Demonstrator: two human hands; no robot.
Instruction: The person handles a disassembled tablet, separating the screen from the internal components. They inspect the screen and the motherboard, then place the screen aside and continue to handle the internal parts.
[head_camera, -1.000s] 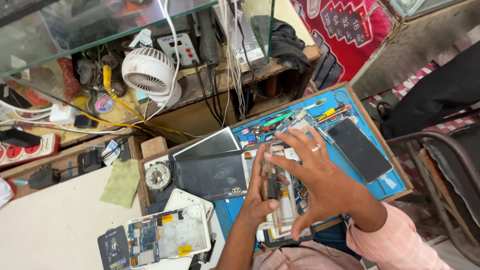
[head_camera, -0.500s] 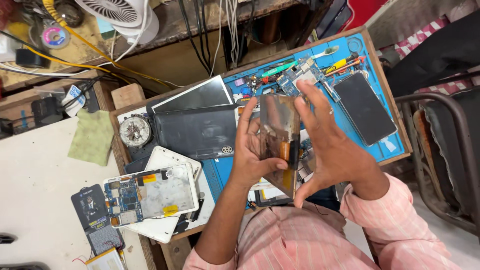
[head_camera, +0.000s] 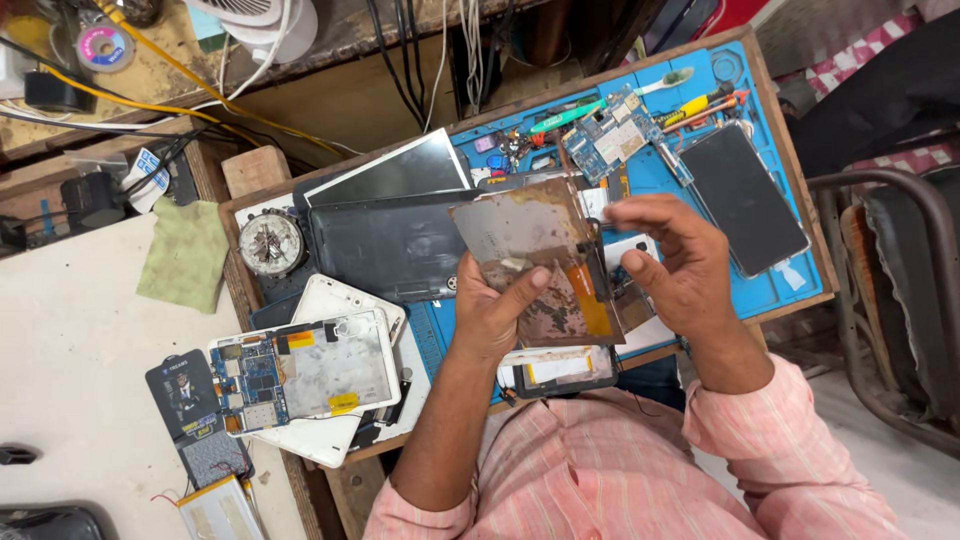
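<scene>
Pinched only by the left hand (head_camera: 492, 312) thumb and fingers, the metal plate (head_camera: 535, 262) could slip toward the loosely curled right hand (head_camera: 680, 272) and tear the orange ribbon (head_camera: 592, 310) beside those fingertips.

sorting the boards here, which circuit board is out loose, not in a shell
The blue board on the blue mat, bare by the tools. The other board sits inside a white tablet shell.

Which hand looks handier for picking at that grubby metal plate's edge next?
Probably the right hand: its fingers sit free at the metal plate's right edge, while the left hand is busy gripping the plate from below.
</scene>
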